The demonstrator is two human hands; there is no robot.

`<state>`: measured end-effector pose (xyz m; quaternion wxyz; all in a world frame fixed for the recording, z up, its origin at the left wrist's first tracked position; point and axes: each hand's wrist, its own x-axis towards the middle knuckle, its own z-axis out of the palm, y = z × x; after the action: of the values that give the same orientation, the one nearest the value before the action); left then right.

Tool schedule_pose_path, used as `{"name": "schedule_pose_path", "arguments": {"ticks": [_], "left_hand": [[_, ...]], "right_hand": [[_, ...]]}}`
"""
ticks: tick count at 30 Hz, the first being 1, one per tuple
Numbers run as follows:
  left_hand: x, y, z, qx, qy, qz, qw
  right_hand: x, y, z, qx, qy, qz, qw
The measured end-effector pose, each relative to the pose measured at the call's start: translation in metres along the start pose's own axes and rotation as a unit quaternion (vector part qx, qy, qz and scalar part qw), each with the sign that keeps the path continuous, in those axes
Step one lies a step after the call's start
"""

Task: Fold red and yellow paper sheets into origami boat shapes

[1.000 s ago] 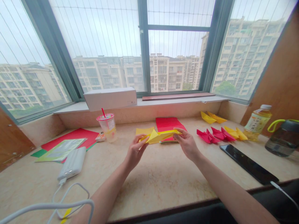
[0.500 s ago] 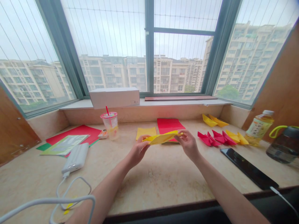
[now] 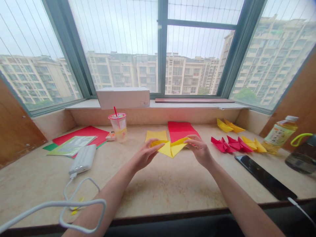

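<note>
A folded yellow paper piece (image 3: 170, 148) is held just above the marble counter (image 3: 158, 187), its pointed flap hanging down. My left hand (image 3: 144, 155) pinches its left end and my right hand (image 3: 200, 151) pinches its right end. Behind it lie a flat yellow sheet (image 3: 156, 135) and a red sheet (image 3: 180, 129).
Folded red shapes (image 3: 230, 144) and yellow shapes (image 3: 254, 144) lie to the right, with a black phone (image 3: 265, 178), a tea bottle (image 3: 280, 134) and a dark jug (image 3: 301, 155). On the left are a drink cup (image 3: 118, 127), a white power bank (image 3: 83, 159) with cable, and coloured sheets (image 3: 80, 137).
The yellow piece has been turned in both hands, so a triangular flap now points down toward the counter. The camera has shifted slightly to the left.
</note>
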<state>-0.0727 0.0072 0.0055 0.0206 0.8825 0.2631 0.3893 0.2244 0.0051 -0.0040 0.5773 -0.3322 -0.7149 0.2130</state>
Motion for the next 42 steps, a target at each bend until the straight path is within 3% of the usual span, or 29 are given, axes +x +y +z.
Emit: {"name": "schedule_pose_path", "arguments": {"ticks": [4,12,16,18,22,28,37,42], "left_hand": [[0.002,0.004,-0.001,0.003,-0.007,0.010,1.000],[0.006,0.011,0.002,0.041,0.067,-0.015,0.997],[0.006,0.012,0.004,0.004,0.109,-0.044,0.993],[0.007,0.010,0.007,-0.034,0.149,-0.093,0.984],[0.011,0.007,0.014,-0.188,0.227,-0.216,0.931],[0.022,0.014,0.014,-0.377,0.268,-0.284,0.840],[0.023,0.014,0.014,-0.454,0.306,-0.342,0.764],[0.024,0.015,0.014,-0.444,0.322,-0.360,0.755]], "right_hand": [[-0.001,-0.004,-0.001,-0.038,-0.044,-0.011,0.998],[0.002,-0.010,-0.004,-0.097,0.035,-0.046,0.994],[0.001,-0.013,-0.002,-0.093,0.065,-0.020,0.993],[0.000,-0.013,0.001,-0.049,0.087,0.008,0.995],[0.002,-0.011,0.006,0.092,0.120,0.074,0.986],[0.008,-0.006,0.010,0.183,0.156,0.159,0.958],[0.008,-0.003,0.017,0.175,0.168,0.186,0.952],[0.008,-0.005,0.018,0.174,0.168,0.184,0.953]]}}
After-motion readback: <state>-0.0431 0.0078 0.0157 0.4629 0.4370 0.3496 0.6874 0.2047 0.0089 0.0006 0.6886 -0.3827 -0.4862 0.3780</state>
